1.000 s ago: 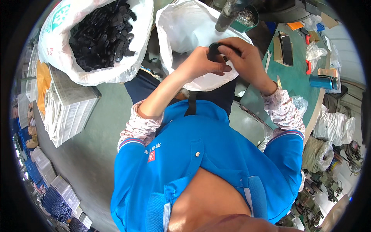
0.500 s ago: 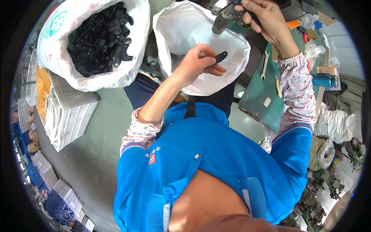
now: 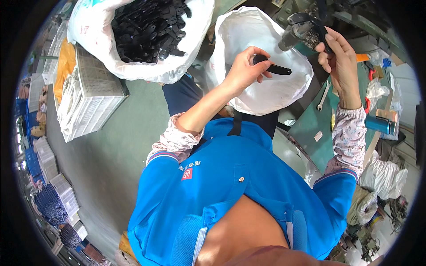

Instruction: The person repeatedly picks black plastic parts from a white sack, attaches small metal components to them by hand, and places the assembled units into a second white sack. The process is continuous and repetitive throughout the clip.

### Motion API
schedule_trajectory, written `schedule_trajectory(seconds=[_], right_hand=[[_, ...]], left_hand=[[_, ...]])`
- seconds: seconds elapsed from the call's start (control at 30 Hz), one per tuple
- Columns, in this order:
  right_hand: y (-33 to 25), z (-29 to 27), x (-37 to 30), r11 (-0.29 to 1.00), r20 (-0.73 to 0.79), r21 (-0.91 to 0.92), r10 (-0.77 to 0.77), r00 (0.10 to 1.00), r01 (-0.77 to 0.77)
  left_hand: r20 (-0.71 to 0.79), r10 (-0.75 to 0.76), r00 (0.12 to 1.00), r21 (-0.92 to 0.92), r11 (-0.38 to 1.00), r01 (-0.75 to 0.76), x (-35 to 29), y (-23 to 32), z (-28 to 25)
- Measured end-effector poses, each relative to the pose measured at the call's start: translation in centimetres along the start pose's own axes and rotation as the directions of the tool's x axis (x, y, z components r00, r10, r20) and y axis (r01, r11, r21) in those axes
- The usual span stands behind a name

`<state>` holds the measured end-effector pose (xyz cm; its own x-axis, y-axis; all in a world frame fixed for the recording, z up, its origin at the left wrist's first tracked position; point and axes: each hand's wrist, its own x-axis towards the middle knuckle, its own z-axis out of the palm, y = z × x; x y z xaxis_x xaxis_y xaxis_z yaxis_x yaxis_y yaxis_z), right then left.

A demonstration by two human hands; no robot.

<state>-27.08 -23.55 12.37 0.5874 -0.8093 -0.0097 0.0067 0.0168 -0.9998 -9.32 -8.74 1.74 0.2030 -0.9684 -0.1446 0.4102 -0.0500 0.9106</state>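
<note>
At eleven o'clock sits the big white sack of black parts (image 3: 151, 26); at twelve, the white bag (image 3: 270, 84) spreads beneath your hands. Up at one o'clock your right hand (image 3: 339, 55) grips the machine handle (image 3: 298, 33), fingers wrapped. Your left hand (image 3: 244, 71) pinches a slim black part (image 3: 273, 67) over the white bag.

The left hand (image 3: 243, 71) hides the black part's (image 3: 274, 68) round end — shape unclear.
</note>
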Motion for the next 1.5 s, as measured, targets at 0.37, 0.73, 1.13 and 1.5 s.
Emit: schedule_trajectory(seconds=[0.37, 0.73, 1.13, 1.5], right_hand=[[8.1, 6.3, -5.1, 0.789, 0.338, -0.579, 0.003, 0.941, 0.205], [12.2, 7.3, -10.3, 0.953, 0.145, -0.299, -0.007, 0.989, 0.051], [13.1, 10.5, -11.7, 0.987, 0.136, -0.159, -0.015, 0.991, 0.037], [14.1, 11.1, -12.5, 0.994, 0.099, -0.107, -0.004, 0.995, 0.015]], left_hand=[[0.118, 0.051, 0.992, 0.175, 0.982, -0.071, -0.4, 0.8, -2.2], [-0.258, 0.553, 0.792, 0.784, -0.359, 0.506, -1.2, 8.5, -24.4], [-0.210, 0.567, 0.796, 0.627, -0.546, 0.555, 1.5, 7.1, -25.0], [-0.056, 0.593, 0.803, 0.732, -0.523, 0.437, 1.1, 4.1, -24.7]])
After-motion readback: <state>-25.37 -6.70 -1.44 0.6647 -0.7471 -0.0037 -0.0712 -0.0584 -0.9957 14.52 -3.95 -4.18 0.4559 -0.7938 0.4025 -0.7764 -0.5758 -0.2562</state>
